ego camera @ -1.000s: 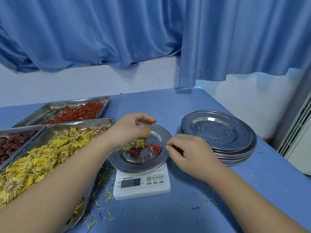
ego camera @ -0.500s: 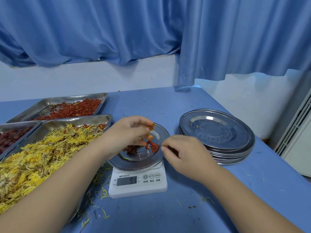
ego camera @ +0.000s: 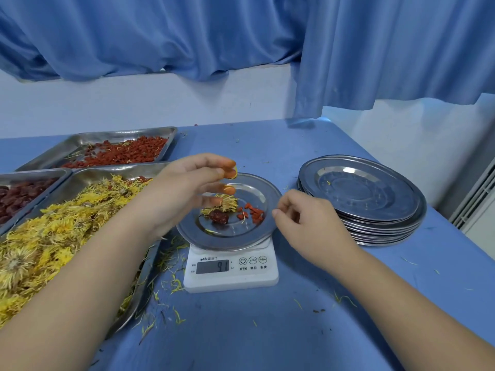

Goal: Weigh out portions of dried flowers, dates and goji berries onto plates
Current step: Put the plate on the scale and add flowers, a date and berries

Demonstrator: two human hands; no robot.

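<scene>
A steel plate (ego camera: 241, 236) sits on a white scale (ego camera: 233, 274) that reads 9.1. On the plate lie a dried yellow flower (ego camera: 227, 203), one dark date (ego camera: 219, 217) and a few goji berries (ego camera: 253, 212). My left hand (ego camera: 184, 194) hovers over the plate's far left side and pinches a few yellow petals in its fingertips. My right hand (ego camera: 313, 231) sits by the plate's right rim, fingers curled, thumb tip at the rim. Whether it grips the rim is unclear.
Three steel trays stand at the left: dried flowers (ego camera: 53, 236) nearest, dates (ego camera: 16, 196) at the far left, goji berries (ego camera: 120, 153) behind. A stack of empty plates (ego camera: 361, 194) stands at the right. Loose petals litter the blue table (ego camera: 267, 330). Blue curtains hang behind it.
My left hand has risen a little above the plate, uncovering the flower and date. The scale reading rose to 9.1. My right hand stays at the rim.
</scene>
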